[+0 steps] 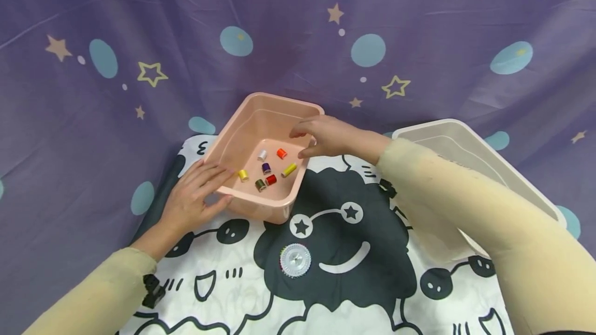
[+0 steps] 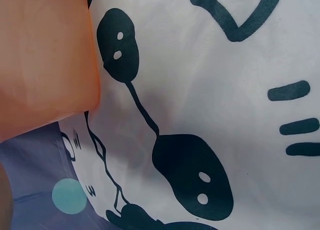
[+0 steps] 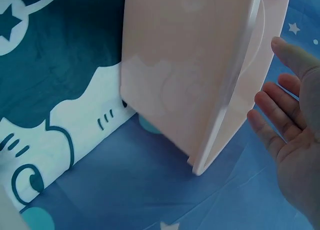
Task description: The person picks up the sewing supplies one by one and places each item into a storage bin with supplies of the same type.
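My left hand (image 1: 195,195) rests on the left front rim of a pink plastic basin (image 1: 253,201), fingers stretched over the edge and thumb by the front wall. Over the basin's right rim reaches my right hand (image 1: 326,136), its fingers loosely bent and apart with nothing between them; the right wrist view shows the empty palm too. Several small thread spools lie on the basin floor: a white spool (image 1: 263,155), an orange spool (image 1: 281,153), a purple spool (image 1: 266,168), a red spool (image 1: 271,180), a dark green spool (image 1: 260,185), a yellow spool (image 1: 243,175) and a longer yellow-green spool (image 1: 289,170).
In front of the basin, a round clear wheel of pins (image 1: 295,260) lies on the cartoon-print cloth (image 1: 344,293). A larger whitish bin (image 1: 458,141) stands at the right, partly hidden behind my right sleeve. A purple curtain (image 1: 298,66) with stars hangs behind.
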{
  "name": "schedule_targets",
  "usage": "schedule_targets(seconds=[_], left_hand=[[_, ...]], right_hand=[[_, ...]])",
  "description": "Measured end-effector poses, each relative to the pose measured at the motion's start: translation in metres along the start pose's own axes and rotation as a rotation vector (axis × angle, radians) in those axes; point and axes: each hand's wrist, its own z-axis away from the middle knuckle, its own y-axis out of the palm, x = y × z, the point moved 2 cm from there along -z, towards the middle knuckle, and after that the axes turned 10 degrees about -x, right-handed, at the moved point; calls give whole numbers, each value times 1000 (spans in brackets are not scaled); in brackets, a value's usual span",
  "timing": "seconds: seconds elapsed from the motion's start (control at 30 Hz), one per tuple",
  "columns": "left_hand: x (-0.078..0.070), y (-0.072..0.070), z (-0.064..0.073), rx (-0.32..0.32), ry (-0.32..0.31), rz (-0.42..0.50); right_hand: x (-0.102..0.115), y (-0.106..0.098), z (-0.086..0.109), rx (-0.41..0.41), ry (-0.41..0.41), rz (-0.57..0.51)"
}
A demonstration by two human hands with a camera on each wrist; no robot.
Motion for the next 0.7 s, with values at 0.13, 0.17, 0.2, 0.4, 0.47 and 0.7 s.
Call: schedule_targets(seconds=[0.13, 0.17, 0.2, 0.4, 0.47, 0.7], left_hand=[[-1, 0, -1, 9, -7, -3], [-1, 0, -1, 14, -8, -5], [-2, -1, -2, 21, -9, -7], [-2, -3, -2, 73, -18, -36], [-1, -3, -1, 89, -20, -43], [-2, -5, -3, 123, -28, -47]], right_hand=[[-6, -4, 12, -26, -17, 8], [-7, -5, 14, -32, -22, 10], [-9, -6, 17, -36, -27, 10], [-14, -7, 31, -39, -8, -3], [-16, -7, 35, -39, 16, -9], [-17, -9, 54, -59, 57, -15]])
